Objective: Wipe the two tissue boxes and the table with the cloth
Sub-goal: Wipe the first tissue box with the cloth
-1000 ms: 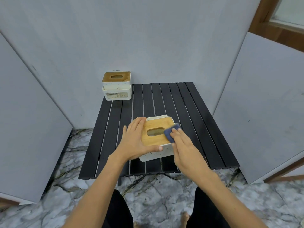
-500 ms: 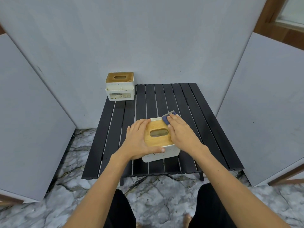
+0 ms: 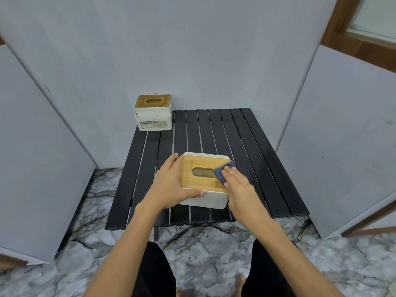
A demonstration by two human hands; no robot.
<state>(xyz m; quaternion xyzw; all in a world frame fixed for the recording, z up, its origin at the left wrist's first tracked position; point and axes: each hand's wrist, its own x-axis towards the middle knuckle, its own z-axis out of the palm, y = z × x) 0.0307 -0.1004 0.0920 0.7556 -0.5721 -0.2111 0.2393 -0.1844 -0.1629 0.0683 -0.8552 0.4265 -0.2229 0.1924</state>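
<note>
Slid back from the far corner, right hand (image 3: 240, 189) presses cloth (image 3: 222, 171) flat-fingered beside the lid slot (image 3: 202, 172).

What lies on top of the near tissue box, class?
On the near box lid: a blue cloth under the right hand, and left hand fingers. Its inside is too dark to see.

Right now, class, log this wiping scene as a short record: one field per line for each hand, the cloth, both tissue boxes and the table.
Left hand: grips the near tissue box at its left side, thumb along the front edge.
Right hand: flat fingers press the cloth onto the lid.
Cloth: dark blue, on the right part of the wooden lid.
Near tissue box: white, wooden lid with a slot, at the table's front middle.
Far tissue box: back left corner, untouched, speckled with dirt.
Table: black, slatted.
</note>
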